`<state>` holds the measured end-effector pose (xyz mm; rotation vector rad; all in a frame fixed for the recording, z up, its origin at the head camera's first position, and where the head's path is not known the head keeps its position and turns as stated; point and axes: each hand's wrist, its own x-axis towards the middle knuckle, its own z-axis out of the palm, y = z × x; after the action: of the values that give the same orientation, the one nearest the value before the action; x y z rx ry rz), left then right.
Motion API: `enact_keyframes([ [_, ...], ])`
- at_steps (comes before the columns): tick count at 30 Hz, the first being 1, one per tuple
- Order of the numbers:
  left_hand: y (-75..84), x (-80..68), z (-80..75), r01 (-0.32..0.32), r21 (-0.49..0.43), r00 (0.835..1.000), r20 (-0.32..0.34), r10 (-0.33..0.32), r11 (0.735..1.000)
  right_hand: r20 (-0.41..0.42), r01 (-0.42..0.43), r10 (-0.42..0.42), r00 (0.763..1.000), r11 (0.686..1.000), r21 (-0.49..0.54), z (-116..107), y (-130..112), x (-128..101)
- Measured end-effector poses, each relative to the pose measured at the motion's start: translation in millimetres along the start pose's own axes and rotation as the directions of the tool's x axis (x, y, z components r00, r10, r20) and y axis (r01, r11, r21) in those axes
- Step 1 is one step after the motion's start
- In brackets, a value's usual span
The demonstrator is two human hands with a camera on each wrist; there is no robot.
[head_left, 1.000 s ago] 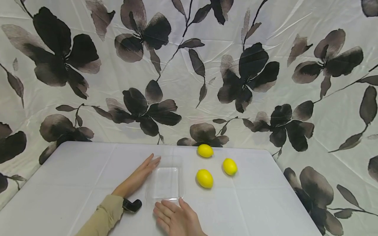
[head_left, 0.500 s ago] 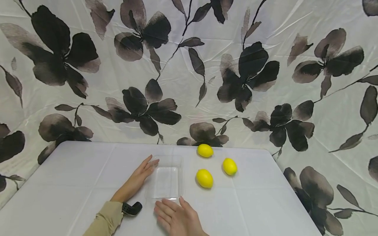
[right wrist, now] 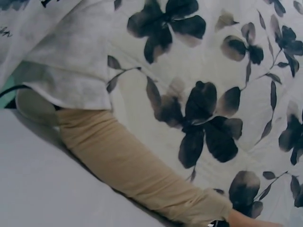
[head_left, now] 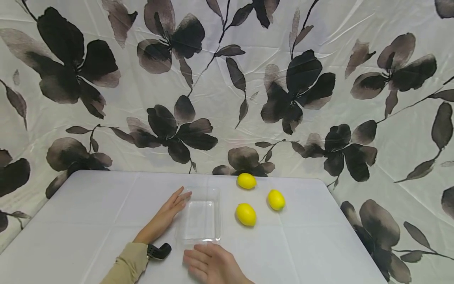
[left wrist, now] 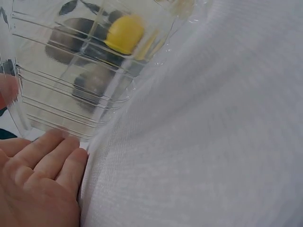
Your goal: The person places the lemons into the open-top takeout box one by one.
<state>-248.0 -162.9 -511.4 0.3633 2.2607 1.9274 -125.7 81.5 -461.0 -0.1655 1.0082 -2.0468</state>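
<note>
Cloth printed with dark flowers [head_left: 227,86] fills the far wall we face, and below it stands our white table [head_left: 88,213], its cover creased in faint lines. On the table, near the middle, sits a clear plastic tray [head_left: 199,215], rectangular and ribbed along its walls, with nothing in it that we can see. Our left hand [head_left: 164,216] lies flat along the tray's left side, fingers straight and together, the tips touching its wall; in the left wrist view those fingertips [left wrist: 52,151] press against the ribbed plastic at the bottom edge. A tan sleeve [head_left: 125,264] covers that forearm, with a black wrist mount [head_left: 159,250] strapped just behind the hand. Our right hand [head_left: 213,264] rests palm down at the near edge of the tray, fingers straight and slightly spread, pointing left, just short of the rim or barely touching it; we cannot tell which. To the right of the tray lie three lemons, apart from one another: the near lemon [head_left: 246,214] just beside the tray, the right lemon [head_left: 276,199] beyond it, and the far lemon [head_left: 246,180] close to the table's far edge. Neither hand touches any lemon.
</note>
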Motion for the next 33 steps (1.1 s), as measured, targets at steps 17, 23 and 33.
enact_keyframes([
  [17,-2.9,2.3,2.9,-0.02,-0.016,1.0,-0.012,0.02,1.0,0.139,0.213,-0.17,0.976,0.89,-0.404,-9,-79,-19],
  [23,-3.2,2.5,2.1,-0.021,-0.033,1.0,-0.002,0.021,0.999,0.023,0.403,-0.435,0.9,0.811,-0.425,-28,-106,-16],
  [33,-3.4,2.3,1.5,-0.042,-0.021,0.999,-0.033,0.042,0.999,-0.164,0.571,-0.635,0.755,0.759,-0.313,-80,-122,-1],
])
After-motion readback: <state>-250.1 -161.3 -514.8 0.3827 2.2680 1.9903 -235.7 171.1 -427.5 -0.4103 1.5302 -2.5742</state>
